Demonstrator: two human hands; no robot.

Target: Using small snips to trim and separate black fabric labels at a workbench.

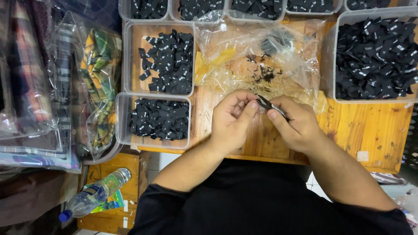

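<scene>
Black thread snips [271,105] are gripped in the right hand [296,124] over the wooden table [370,130], a small item too hidden to identify is pinched by the left hand [233,119], and trays of black labels [167,63] are arranged beyond.

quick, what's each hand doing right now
Left hand: closed, pinching something too small to tell.
Right hand: closed on small black snips.

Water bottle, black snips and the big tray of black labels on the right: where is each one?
Water bottle [96,193], head view, on the clear middle of its body.
Snips [271,105], head view, on the dark blades between the hands.
Big tray [329,65], head view, on its left wall.
</scene>
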